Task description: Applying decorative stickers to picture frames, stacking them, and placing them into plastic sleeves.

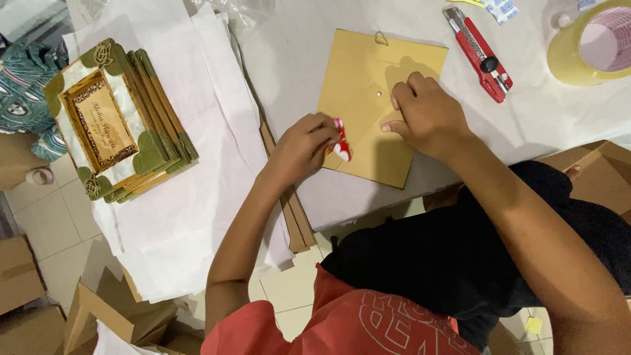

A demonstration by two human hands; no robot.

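A tan cardboard frame back [368,72] with a small wire hanger at its top edge lies face down on white paper. My left hand [303,146] pinches a small red and white object [341,142] against the board's lower left edge. My right hand [426,113] presses fingertips on the board, close to a small metal pin near its middle.
A stack of decorated green and gold picture frames [118,121] sits on white paper sheets [190,197] at left. A red utility knife [478,52] and a roll of clear tape [591,43] lie at top right. Cardboard boxes [112,315] stand on the tiled floor.
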